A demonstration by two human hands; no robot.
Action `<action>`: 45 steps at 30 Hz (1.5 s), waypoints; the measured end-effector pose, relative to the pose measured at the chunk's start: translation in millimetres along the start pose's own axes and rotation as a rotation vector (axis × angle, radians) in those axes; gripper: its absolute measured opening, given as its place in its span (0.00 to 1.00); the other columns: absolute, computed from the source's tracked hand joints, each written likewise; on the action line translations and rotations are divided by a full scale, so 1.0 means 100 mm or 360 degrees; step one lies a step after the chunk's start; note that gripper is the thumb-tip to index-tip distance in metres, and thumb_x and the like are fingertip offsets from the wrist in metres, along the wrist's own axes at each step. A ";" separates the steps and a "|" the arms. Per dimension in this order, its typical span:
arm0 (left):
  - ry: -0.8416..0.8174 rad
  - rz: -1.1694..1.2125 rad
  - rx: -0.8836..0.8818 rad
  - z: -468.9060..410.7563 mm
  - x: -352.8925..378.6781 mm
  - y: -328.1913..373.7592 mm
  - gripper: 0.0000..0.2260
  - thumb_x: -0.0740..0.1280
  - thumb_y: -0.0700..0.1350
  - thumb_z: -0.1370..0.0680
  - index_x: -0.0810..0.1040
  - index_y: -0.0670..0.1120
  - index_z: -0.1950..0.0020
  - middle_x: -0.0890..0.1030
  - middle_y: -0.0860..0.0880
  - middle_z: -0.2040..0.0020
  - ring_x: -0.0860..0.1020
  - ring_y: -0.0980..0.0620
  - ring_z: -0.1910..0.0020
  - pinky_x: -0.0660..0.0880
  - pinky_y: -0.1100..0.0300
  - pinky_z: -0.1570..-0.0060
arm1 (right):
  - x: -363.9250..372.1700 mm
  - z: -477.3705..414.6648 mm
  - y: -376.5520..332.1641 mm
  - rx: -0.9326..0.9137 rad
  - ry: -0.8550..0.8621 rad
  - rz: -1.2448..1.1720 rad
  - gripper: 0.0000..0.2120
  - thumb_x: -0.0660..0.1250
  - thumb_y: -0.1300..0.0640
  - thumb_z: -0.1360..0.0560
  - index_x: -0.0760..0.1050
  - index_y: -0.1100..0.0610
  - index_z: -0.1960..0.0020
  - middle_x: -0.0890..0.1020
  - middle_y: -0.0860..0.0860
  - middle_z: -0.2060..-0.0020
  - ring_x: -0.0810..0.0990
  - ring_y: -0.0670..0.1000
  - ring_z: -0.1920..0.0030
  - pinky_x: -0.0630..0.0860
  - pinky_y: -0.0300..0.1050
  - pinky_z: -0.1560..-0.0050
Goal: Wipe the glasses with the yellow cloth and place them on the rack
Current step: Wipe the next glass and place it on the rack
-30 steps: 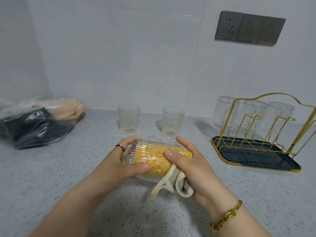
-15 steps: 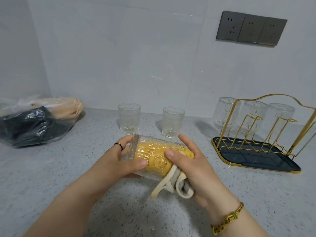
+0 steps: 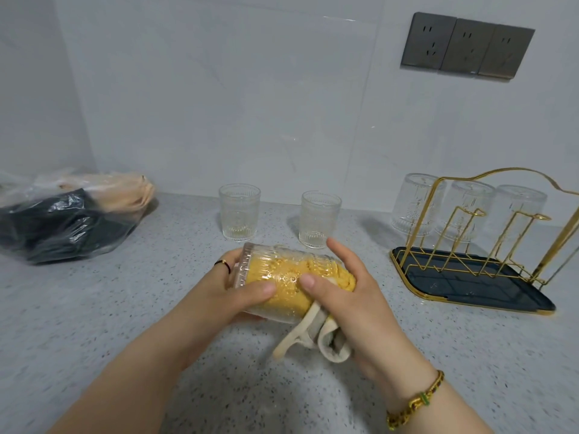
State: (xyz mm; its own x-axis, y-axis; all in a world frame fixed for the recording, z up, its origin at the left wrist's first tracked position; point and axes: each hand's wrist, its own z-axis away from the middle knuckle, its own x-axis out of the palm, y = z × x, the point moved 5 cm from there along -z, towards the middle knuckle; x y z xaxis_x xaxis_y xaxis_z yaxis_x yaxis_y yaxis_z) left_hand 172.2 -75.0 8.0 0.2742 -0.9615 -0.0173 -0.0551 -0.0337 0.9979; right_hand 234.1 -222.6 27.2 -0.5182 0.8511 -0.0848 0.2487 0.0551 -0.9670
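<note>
Yellow cloth (image 3: 313,270) fills the sideways glass (image 3: 282,277), gripped by the left hand (image 3: 232,296) while the right hand (image 3: 347,296) clutches the cloth.

Six glasses: one held glass (image 3: 282,270), two standing glasses (image 3: 239,211) (image 3: 320,219) on the surface (image 3: 125,308) at twelve o'clock, and three inverted glasses (image 3: 410,202) (image 3: 466,208) (image 3: 517,208) at two o'clock. One yellow cloth (image 3: 344,278). One rack (image 3: 470,283). Two hands: left hand (image 3: 219,296), right hand (image 3: 351,296). Three wall sockets (image 3: 434,39) (image 3: 466,47) (image 3: 504,53) at one o'clock. One plastic bag (image 3: 62,220) at ten o'clock.
</note>
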 end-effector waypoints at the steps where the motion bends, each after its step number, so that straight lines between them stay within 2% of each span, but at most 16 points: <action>1: 0.0017 0.0003 0.0027 0.00 -0.01 0.01 0.30 0.72 0.55 0.48 0.74 0.55 0.46 0.85 0.53 0.54 0.83 0.54 0.56 0.79 0.60 0.57 | 0.01 0.01 -0.01 0.0008 -0.0001 0.0015 0.37 0.72 0.46 0.42 0.63 0.37 0.37 0.66 0.40 0.36 0.66 0.43 0.35 0.66 0.35 0.42; 3: 0.0028 0.0076 0.0021 0.01 -0.02 0.03 0.30 0.73 0.53 0.47 0.76 0.51 0.47 0.85 0.51 0.56 0.84 0.53 0.59 0.79 0.61 0.64 | 0.05 0.03 -0.08 -0.0069 -0.0048 0.0108 0.35 0.74 0.51 0.39 0.61 0.34 0.38 0.71 0.38 0.43 0.72 0.36 0.46 0.70 0.27 0.52; 5: 0.0040 0.0266 -0.0077 0.02 0.00 0.01 0.23 0.77 0.48 0.43 0.78 0.46 0.50 0.85 0.47 0.59 0.84 0.52 0.65 0.79 0.61 0.71 | 0.12 0.07 -0.16 -0.0223 -0.0181 0.0310 0.38 0.75 0.57 0.37 0.57 0.30 0.41 0.75 0.41 0.53 0.78 0.40 0.59 0.76 0.32 0.61; 10: 0.0054 0.0543 -0.0134 0.01 0.03 -0.02 0.16 0.65 0.51 0.39 0.78 0.46 0.56 0.85 0.46 0.66 0.83 0.50 0.69 0.79 0.62 0.74 | 0.14 0.06 -0.17 -0.0449 -0.0180 0.0640 0.40 0.75 0.57 0.36 0.55 0.28 0.41 0.78 0.46 0.57 0.78 0.45 0.59 0.78 0.45 0.56; 15: 0.0142 0.0593 -0.0082 0.01 0.00 -0.03 0.18 0.66 0.52 0.39 0.79 0.47 0.52 0.84 0.46 0.57 0.84 0.51 0.64 0.79 0.62 0.71 | 0.06 0.04 -0.15 -0.0374 0.0012 0.0292 0.31 0.74 0.60 0.36 0.65 0.34 0.45 0.79 0.42 0.60 0.78 0.39 0.62 0.76 0.32 0.60; 20: 0.0280 0.0808 -0.0006 -0.01 -0.09 -0.01 0.18 0.67 0.49 0.38 0.77 0.46 0.50 0.85 0.49 0.61 0.84 0.53 0.63 0.80 0.61 0.68 | -0.11 0.02 -0.16 -0.0268 0.0417 0.0033 0.19 0.71 0.61 0.33 0.73 0.43 0.48 0.77 0.39 0.59 0.78 0.35 0.61 0.74 0.27 0.60; 23: 0.0340 0.0928 0.0128 0.00 -0.13 0.03 0.30 0.78 0.48 0.43 0.75 0.44 0.43 0.85 0.47 0.52 0.84 0.52 0.55 0.81 0.60 0.64 | -0.22 -0.02 0.02 0.0012 0.0654 -0.0437 0.11 0.69 0.58 0.31 0.76 0.50 0.49 0.80 0.49 0.61 0.80 0.51 0.62 0.76 0.43 0.63; 25: 0.0366 0.0979 0.0223 0.00 -0.14 0.06 0.46 0.81 0.51 0.52 0.72 0.43 0.37 0.82 0.46 0.44 0.82 0.50 0.48 0.80 0.60 0.60 | -0.20 -0.04 0.13 0.0198 0.0683 -0.0786 0.11 0.67 0.59 0.28 0.75 0.57 0.46 0.80 0.52 0.63 0.80 0.48 0.69 0.76 0.38 0.70; 27: 0.0408 0.1000 0.0316 0.00 -0.15 0.07 0.50 0.81 0.51 0.53 0.68 0.42 0.33 0.80 0.46 0.41 0.81 0.50 0.45 0.80 0.59 0.56 | -0.13 -0.04 0.20 0.0333 0.0643 -0.0950 0.12 0.65 0.59 0.27 0.73 0.60 0.45 0.79 0.54 0.64 0.79 0.46 0.75 0.74 0.34 0.75; 30: 0.0369 0.0919 0.0404 0.01 -0.08 0.08 0.49 0.80 0.50 0.49 0.66 0.42 0.32 0.79 0.43 0.40 0.80 0.47 0.43 0.79 0.56 0.49 | 0.01 -0.03 0.24 0.0402 0.0484 -0.0956 0.09 0.65 0.60 0.28 0.73 0.60 0.48 0.79 0.54 0.67 0.78 0.46 0.75 0.74 0.34 0.76; 33: 0.0462 0.0747 0.0340 0.01 0.00 0.01 0.32 0.75 0.40 0.44 0.70 0.49 0.41 0.80 0.45 0.46 0.81 0.47 0.48 0.77 0.53 0.49 | 0.07 -0.01 0.23 0.0379 0.0395 -0.0879 0.07 0.66 0.61 0.29 0.74 0.59 0.51 0.80 0.54 0.66 0.79 0.49 0.71 0.77 0.37 0.72; 35: 0.0524 0.0497 0.0253 0.01 0.02 -0.02 0.29 0.76 0.43 0.41 0.70 0.52 0.43 0.78 0.47 0.45 0.78 0.49 0.47 0.74 0.54 0.47 | 0.06 -0.02 0.20 0.0332 0.0440 -0.0826 0.05 0.66 0.62 0.29 0.75 0.56 0.54 0.80 0.52 0.66 0.79 0.49 0.69 0.78 0.40 0.68; 37: 0.0521 0.0245 0.0172 0.00 0.04 -0.04 0.26 0.75 0.43 0.34 0.68 0.50 0.40 0.78 0.48 0.45 0.77 0.55 0.51 0.73 0.63 0.54 | 0.00 -0.02 0.14 0.0243 0.0506 -0.0716 0.07 0.67 0.63 0.29 0.75 0.52 0.55 0.80 0.50 0.67 0.79 0.47 0.70 0.77 0.42 0.65; 40: 0.0431 -0.0066 0.0159 0.03 0.13 -0.02 0.22 0.75 0.39 0.34 0.67 0.56 0.50 0.77 0.57 0.51 0.77 0.66 0.61 0.72 0.75 0.67 | -0.07 -0.02 0.02 0.0108 0.0518 -0.0524 0.10 0.67 0.63 0.29 0.74 0.48 0.58 0.79 0.46 0.72 0.76 0.44 0.72 0.75 0.39 0.69; 42: 0.0422 -0.0225 0.0167 0.05 0.17 -0.01 0.24 0.77 0.41 0.36 0.66 0.57 0.53 0.73 0.61 0.54 0.76 0.63 0.56 0.70 0.75 0.68 | -0.08 0.00 -0.02 0.0074 0.0503 -0.0492 0.11 0.67 0.64 0.29 0.74 0.47 0.59 0.80 0.44 0.74 0.78 0.42 0.72 0.75 0.38 0.69; 45: 0.0496 -0.0116 0.0210 0.06 0.12 0.00 0.21 0.76 0.39 0.35 0.71 0.52 0.50 0.77 0.56 0.55 0.78 0.58 0.56 0.71 0.73 0.66 | -0.08 -0.01 0.01 0.0163 0.0525 -0.0643 0.10 0.66 0.64 0.28 0.75 0.49 0.59 0.80 0.46 0.71 0.78 0.43 0.72 0.76 0.40 0.68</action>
State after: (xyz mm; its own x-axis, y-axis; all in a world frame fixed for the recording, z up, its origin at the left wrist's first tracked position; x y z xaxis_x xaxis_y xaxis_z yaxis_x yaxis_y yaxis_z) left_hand 170.1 -88.4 7.6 0.5608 -0.8266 -0.0479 -0.1427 -0.1535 0.9778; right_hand 239.8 -229.2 26.8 -0.2669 0.8925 0.3637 -0.0073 0.3755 -0.9268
